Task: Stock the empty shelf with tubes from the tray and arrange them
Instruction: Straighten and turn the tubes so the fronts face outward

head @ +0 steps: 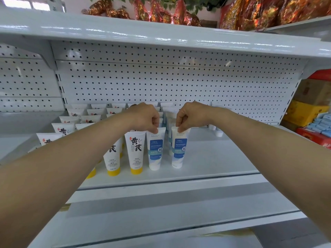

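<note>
Shop aisle, white metal shelving bay (60, 83), bright even light.
Back panel is white pegboard (179, 83); the neighbouring bay (26, 77) on the left has the same. Glossy upper shelf (161, 34) shows glare streaks and carries red-gold foil-wrapped packages (161, 14), with green leaves (197, 1) above them. Pale wall (77, 4) behind, bright window (16, 3) top left. Right side: brown cardboard box (313, 92) above a yellow box (302, 113), then blue packs (320, 126) and a red box (311, 137). White lower shelf (161, 212) runs below the front edge.
</note>
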